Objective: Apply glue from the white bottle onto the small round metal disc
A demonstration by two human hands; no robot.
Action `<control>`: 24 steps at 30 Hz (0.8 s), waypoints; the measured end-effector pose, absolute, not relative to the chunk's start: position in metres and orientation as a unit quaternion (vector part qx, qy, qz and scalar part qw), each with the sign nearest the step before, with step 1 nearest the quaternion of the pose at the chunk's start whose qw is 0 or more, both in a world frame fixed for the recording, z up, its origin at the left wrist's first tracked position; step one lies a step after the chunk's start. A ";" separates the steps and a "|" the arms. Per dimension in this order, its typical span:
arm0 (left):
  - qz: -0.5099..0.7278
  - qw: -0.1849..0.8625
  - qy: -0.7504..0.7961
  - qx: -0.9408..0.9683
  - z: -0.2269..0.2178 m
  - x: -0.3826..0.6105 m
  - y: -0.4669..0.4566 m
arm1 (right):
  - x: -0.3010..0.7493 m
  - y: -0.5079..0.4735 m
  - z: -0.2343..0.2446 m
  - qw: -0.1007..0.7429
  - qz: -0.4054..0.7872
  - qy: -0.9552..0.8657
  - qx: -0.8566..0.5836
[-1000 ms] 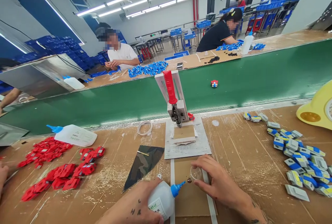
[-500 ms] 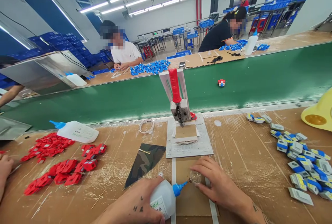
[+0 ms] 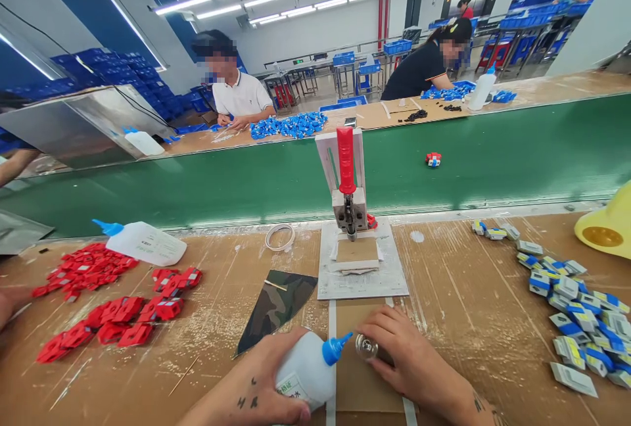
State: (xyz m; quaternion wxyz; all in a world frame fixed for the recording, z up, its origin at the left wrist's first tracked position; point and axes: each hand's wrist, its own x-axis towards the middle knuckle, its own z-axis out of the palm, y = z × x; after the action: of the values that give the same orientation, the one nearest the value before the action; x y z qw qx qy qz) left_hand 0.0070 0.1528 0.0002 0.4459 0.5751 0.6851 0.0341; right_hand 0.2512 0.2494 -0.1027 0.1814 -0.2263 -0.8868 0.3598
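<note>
My left hand (image 3: pixel 269 380) is wrapped round a white squeeze bottle (image 3: pixel 308 373) with a blue nozzle cap (image 3: pixel 335 348), tilted so that its tip points up and to the right. Between the thumb and fingers of my right hand (image 3: pixel 401 350) is a small clear round glass-like piece (image 3: pixel 366 346), its opening turned towards me. A short gap separates the nozzle tip from this piece. Both hands are over a cardboard strip (image 3: pixel 367 386) edged with white tape. Just beyond them stands a toggle clamp press (image 3: pixel 349 209) with a red handle, on a white base plate (image 3: pixel 394 281).
Red plastic parts (image 3: pixel 118 321) lie at left beside another glue-type bottle (image 3: pixel 148 243). A camouflage cloth piece (image 3: pixel 276 304) and a tape roll (image 3: pixel 279 237) lie nearer the middle. Grey, blue and yellow parts (image 3: pixel 576 307) are piled at right. A green belt (image 3: pixel 236 189) runs behind; co-workers sit beyond.
The nozzle tip has come away from the clear round piece, leaving a gap. The piece has turned slightly in my right hand. The view has shifted a little.
</note>
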 end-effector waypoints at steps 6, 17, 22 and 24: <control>0.090 0.433 0.708 0.551 0.001 -0.005 0.143 | 0.250 0.250 -0.102 0.182 0.289 -0.912 -0.226; 0.282 0.452 0.672 0.514 -0.013 -0.009 0.128 | 0.251 0.247 -0.104 0.155 0.292 -0.914 -0.235; 0.425 0.375 0.702 0.431 -0.021 -0.003 0.124 | 0.250 0.245 -0.105 0.165 0.300 -0.909 -0.237; 0.485 0.332 0.724 0.360 -0.023 0.001 0.121 | 0.248 0.244 -0.105 0.168 0.303 -0.906 -0.241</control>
State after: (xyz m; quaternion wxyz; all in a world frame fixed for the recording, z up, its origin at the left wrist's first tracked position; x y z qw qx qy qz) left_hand 0.0006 0.1210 -0.0232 0.3322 0.3604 0.7244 0.4848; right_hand 0.2480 0.2439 -0.1053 0.1685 -0.2414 -0.9062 0.3034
